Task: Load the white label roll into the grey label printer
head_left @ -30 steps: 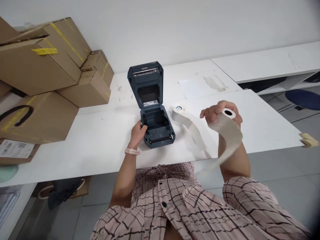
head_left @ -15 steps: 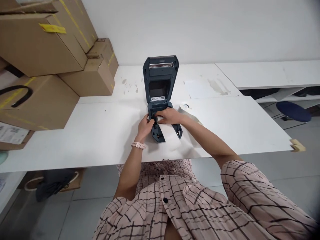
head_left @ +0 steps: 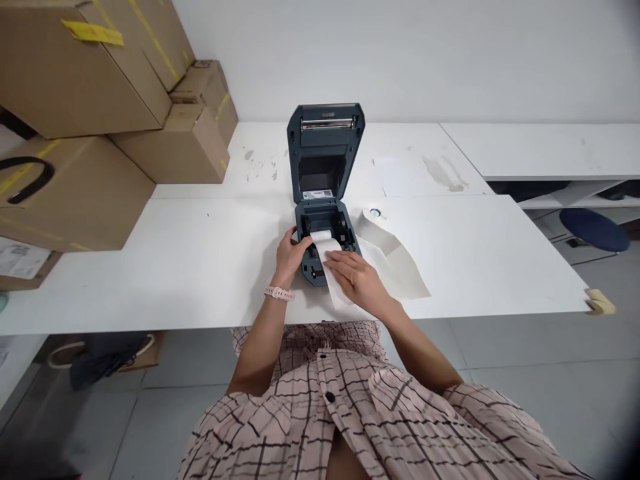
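A dark label printer (head_left: 327, 150) stands on the white table with its lid raised. Inside its bay lies a small white paper roll (head_left: 321, 236), from which a paper strip (head_left: 334, 288) runs over the front edge towards me. My left hand (head_left: 291, 253) grips the printer's left side, its thumb over the rim beside the roll; the fingers behind are partly hidden. Stretched fingers of my right hand (head_left: 353, 277) lie flat on the strip at the printer's front right. Just to the right is a larger roll (head_left: 375, 217) with a loose backing sheet (head_left: 400, 267) curling from it.
Cardboard boxes (head_left: 125, 160) are stacked at the left of the table (head_left: 210, 293). A white sheet (head_left: 397, 177) lies behind the larger roll. Beyond the table's right side is a blue stool (head_left: 594, 230). Brown padding (head_left: 600, 302) covers the front right corner.
My right hand has left the printer's bay and come forward onto the paper strip, uncovering the small roll. My left hand stays at the printer's left side. The view has shifted slightly.
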### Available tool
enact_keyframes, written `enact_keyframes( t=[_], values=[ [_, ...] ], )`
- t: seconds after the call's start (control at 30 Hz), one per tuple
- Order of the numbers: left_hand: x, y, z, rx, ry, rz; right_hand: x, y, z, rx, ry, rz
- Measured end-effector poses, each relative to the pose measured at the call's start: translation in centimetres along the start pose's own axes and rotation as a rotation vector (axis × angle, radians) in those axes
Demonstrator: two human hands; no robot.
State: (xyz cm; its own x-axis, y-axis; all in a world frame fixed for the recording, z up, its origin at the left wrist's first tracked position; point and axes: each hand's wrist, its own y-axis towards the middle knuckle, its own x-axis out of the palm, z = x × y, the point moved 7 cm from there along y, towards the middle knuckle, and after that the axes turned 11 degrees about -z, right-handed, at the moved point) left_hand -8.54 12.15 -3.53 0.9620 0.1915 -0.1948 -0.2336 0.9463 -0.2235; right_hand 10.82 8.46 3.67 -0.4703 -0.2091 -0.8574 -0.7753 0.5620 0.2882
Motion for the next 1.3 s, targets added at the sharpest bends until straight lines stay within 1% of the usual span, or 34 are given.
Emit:
enact_keyframes(
  t=[0.1,0.23,0.3,0.4,0.6,0.73,0.8,0.87,0.93,0.97,1.0,1.03,1.07,1.1,1.13,1.17,1.23,1.27,1.3],
  values=[
    [0.1,-0.2,0.4,0.000,-0.051,-0.003,0.5,-0.2,-0.3,0.030,-0.027,0.020],
    [0.9,-0.2,0.9,-0.005,-0.172,-0.089,0.8,-0.2,-0.2,0.058,0.003,0.027],
    [1.0,-0.2,0.9,-0.016,-0.182,-0.111,0.9,-0.3,-0.1,0.072,0.036,0.032],
    [1.0,-0.2,0.9,-0.014,-0.165,-0.106,1.1,-0.5,0.0,0.080,0.079,0.030],
    [1.1,0.0,0.6,-0.011,-0.208,-0.110,1.0,-0.5,0.2,0.116,0.121,-0.001],
    [0.9,0.2,0.5,-0.025,-0.175,-0.109,1.2,-0.3,0.1,0.116,0.130,-0.009],
    [1.0,-0.2,0.6,-0.033,-0.154,-0.105,1.3,-0.6,0.0,0.126,0.129,-0.025],
    [1.3,-1.4,0.8,-0.035,-0.141,-0.105,0.9,-1.1,-0.3,0.123,0.138,-0.064],
    [2.0,-3.4,1.0,-0.012,-0.141,-0.113,-0.2,-1.6,-0.6,0.086,0.192,-0.124],
    [2.4,-4.6,1.1,0.012,-0.144,-0.116,-1.3,-1.7,-0.6,0.064,0.240,-0.143],
    [2.7,-5.8,1.1,0.033,-0.159,-0.122,-2.7,-1.5,-0.2,0.050,0.291,-0.132],
    [3.1,-6.8,0.9,0.032,-0.179,-0.129,-4.6,-1.0,0.5,0.052,0.337,-0.079],
    [3.4,-7.8,0.6,0.028,-0.182,-0.139,-6.6,-0.1,1.5,0.065,0.376,0.006],
    [3.6,-8.5,0.4,0.027,-0.179,-0.148,-8.9,1.1,2.9,0.089,0.392,0.131],
    [3.7,-9.1,0.3,0.029,-0.167,-0.157,-11.1,2.7,4.3,0.109,0.407,0.256],
    [3.8,-9.4,0.2,0.039,-0.150,-0.169,-12.6,4.9,5.7,0.107,0.436,0.317],
    [3.8,-9.6,0.1,0.067,-0.125,-0.186,-14.6,10.2,8.4,0.108,0.521,0.387],
    [3.7,-9.6,0.1,0.076,-0.122,-0.191,-15.1,12.8,9.7,0.131,0.574,0.397],
    [3.6,-9.5,0.0,0.081,-0.123,-0.193,-15.1,15.3,10.8,0.175,0.634,0.376]
  ],
)
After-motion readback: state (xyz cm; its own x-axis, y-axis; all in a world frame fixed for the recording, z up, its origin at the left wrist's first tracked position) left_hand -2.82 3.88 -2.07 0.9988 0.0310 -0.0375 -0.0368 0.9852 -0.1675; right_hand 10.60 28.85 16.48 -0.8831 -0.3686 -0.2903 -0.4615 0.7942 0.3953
